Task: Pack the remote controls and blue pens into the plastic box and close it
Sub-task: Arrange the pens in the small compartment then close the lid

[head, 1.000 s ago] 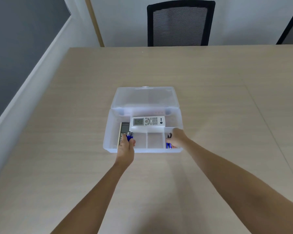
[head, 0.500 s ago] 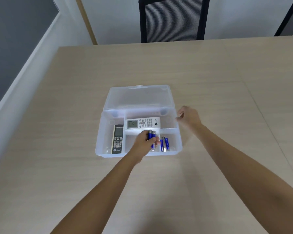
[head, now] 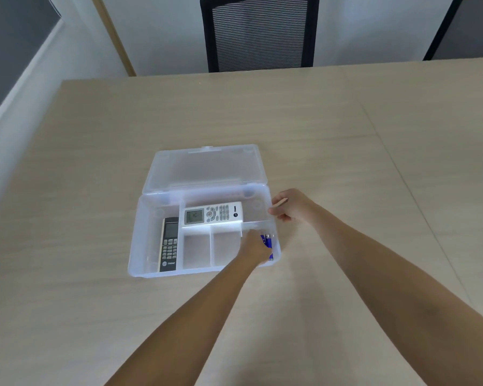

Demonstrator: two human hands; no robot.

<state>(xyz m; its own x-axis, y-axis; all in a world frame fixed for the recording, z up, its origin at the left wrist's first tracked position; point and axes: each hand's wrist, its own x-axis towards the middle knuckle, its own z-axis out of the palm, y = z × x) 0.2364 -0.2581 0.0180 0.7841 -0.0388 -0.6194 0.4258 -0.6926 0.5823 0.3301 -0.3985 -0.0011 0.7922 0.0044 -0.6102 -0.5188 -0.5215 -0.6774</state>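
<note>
Plastic box (head: pixel 140 232) lies open on a wooden table (head: pixel 346 162), holding a white remote (head: pixel 213 213), a black remote (head: pixel 169 252) at its left, and blue pens (head: pixel 267 240) in the near right compartment under the left hand (head: pixel 253 247), finger spread hidden; the right hand (head: pixel 293 206), fingers curled, touches the box's right rim.

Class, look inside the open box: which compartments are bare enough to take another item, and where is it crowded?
Free: the two small front compartments between the black remote control and the left hand. Crowded: the right front compartment, holding the blue pens and that hand. The white remote control spans the back.
</note>
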